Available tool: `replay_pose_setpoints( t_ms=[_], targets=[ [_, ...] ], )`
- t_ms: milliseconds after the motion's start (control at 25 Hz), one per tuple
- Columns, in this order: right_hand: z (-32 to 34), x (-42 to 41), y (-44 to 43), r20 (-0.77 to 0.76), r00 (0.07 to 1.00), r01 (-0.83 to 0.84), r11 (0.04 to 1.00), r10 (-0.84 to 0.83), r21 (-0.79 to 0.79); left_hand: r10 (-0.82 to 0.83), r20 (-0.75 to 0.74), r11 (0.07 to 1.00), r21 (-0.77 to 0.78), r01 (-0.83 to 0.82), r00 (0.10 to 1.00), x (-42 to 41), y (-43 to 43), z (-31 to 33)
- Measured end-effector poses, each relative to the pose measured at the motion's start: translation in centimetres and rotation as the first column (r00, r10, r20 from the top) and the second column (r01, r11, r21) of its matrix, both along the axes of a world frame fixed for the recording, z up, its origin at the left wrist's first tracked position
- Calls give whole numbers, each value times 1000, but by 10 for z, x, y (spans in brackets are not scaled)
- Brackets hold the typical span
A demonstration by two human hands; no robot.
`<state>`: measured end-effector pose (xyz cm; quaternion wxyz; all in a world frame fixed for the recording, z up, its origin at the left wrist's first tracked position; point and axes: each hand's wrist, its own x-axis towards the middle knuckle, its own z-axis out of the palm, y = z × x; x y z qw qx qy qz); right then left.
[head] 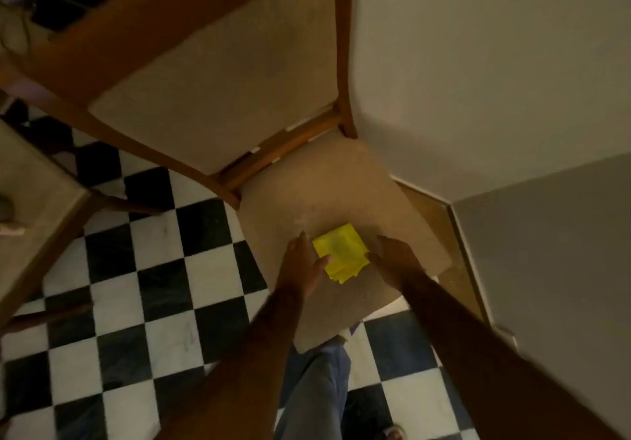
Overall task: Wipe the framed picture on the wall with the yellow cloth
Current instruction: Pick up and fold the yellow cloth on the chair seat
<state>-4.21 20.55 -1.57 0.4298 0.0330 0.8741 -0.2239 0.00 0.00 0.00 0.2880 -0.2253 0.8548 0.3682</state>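
Note:
A folded yellow cloth (342, 256) lies flat on the beige seat of a wooden chair (327, 193). My left hand (302, 263) rests on the seat at the cloth's left edge, its thumb lying over the cloth's near left corner. My right hand (396, 260) is spread on the seat just right of the cloth, touching its right edge. Neither hand has lifted the cloth. No framed picture is in view.
The chair stands against a pale wall (495, 64) with a wooden skirting (440, 231) on the right. A second chair (37, 207) stands at the left. The floor (164, 269) is black and white checked tile. My legs in blue trousers (317, 392) are below the seat.

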Motion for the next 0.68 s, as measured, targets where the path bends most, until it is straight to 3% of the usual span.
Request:
replay_pose_setpoints(
  t_ms=[240,320,440,680],
  targets=[
    [-56,9,-22,-63,958,267,951,-279,-153,151,-62,987,-55,-154,987,-11,13,-64],
    [-57,9,-24,-18,932,351,914,-362,-202,154,-55,987,-41,-156,987,-14,9,-69],
    [-45,12,-24,140,861,509,831,-490,-224,241,-37,967,88,-237,970,-13,7,-62],
    [63,4,12,217,662,741,584,-718,-331,422,-53,818,454,-354,905,-30,35,25]
  ],
)
